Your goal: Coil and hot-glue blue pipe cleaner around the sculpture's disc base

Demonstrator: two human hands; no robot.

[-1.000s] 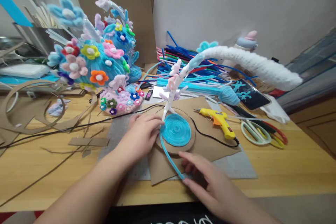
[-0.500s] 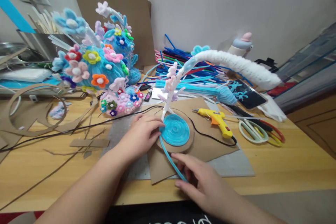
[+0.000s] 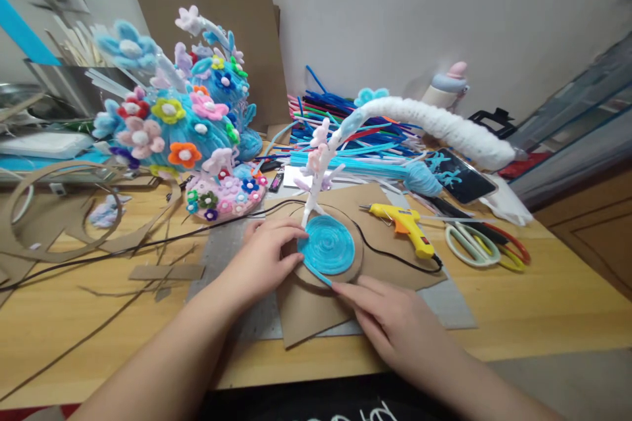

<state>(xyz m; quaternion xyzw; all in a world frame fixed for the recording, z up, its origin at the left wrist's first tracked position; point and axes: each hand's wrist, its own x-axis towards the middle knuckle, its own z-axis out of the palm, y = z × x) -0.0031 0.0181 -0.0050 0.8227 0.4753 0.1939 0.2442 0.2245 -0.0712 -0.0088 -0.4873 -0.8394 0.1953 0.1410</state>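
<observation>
A flat coil [image 3: 326, 244] of blue pipe cleaner lies on a round cardboard disc [image 3: 356, 270]. At the coil's left edge, my left hand [image 3: 270, 248] keeps thumb and fingers closed on the pipe cleaner. Its loose tail [image 3: 317, 274] curves along the coil's lower left side. My right hand [image 3: 392, 319] grips this tail near the disc's front edge; the rest of the strand is hidden under the fingers. From the back of the disc rises a white wrapped stem [image 3: 315, 194] with pale flowers, arching right into a thick white end [image 3: 439, 122].
A yellow glue gun [image 3: 405, 227] and scissors [image 3: 471, 243] lie to the right. Behind are a pile of pipe cleaners [image 3: 355, 161] and a phone [image 3: 467, 177]. Flower-covered blue decorations [image 3: 182, 125] and cardboard rings [image 3: 64, 253] stand or lie left. A black cord [image 3: 162, 237] crosses the table.
My right hand has moved up toward the disc, bringing the blue tail from hanging off the disc to close against the coil. My left hand stays at the coil's left edge.
</observation>
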